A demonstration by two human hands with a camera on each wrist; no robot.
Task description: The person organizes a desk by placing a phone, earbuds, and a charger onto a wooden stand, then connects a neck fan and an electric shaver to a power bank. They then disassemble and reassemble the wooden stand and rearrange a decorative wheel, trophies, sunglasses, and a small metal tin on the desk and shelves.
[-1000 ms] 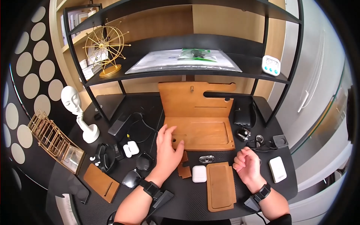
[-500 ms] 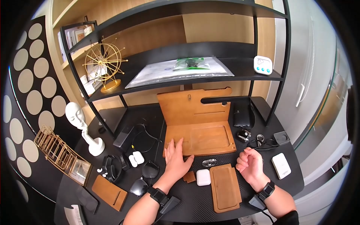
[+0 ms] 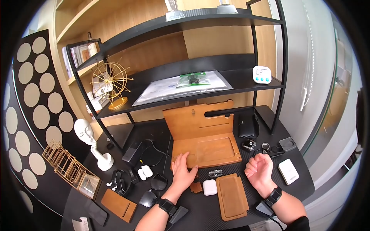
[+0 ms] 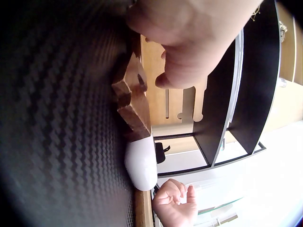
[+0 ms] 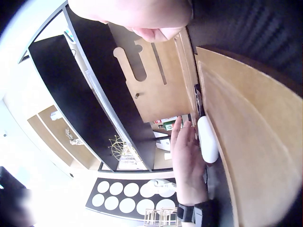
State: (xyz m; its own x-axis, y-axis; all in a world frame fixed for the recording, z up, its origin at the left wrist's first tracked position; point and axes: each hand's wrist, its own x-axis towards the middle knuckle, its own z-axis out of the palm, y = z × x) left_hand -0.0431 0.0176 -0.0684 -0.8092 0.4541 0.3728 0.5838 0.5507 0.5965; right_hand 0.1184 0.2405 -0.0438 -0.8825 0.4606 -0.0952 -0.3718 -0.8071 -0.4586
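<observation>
A brown wooden desk stand has an upright slotted panel [image 3: 181, 125] and a flat base [image 3: 208, 150] with a recessed tray. My left hand [image 3: 183, 176] is at the base's front left corner, fingers extended over the wood and thumb apart. Beneath that thumb lie small notched wooden pieces [image 4: 132, 101], beside a white earbud case [image 3: 210, 187]. My right hand [image 3: 260, 173] hovers to the right, fingers loosely curled with nothing visible in them. Between the hands are a loose wooden tray [image 3: 233, 198] and a small clear object [image 3: 216, 173].
Sunglasses [image 3: 158, 183], a second white earbud case [image 3: 145, 172] and a brown flat slotted piece [image 3: 118, 205] lie left. A white power bank [image 3: 288, 172] and a coiled black cable [image 3: 275, 151] lie right. A black shelf [image 3: 266, 82] spans the back.
My left hand has moved right and toward me, from the base's left side to its front left corner. The right hand stays about where it was. The head view has tilted up.
</observation>
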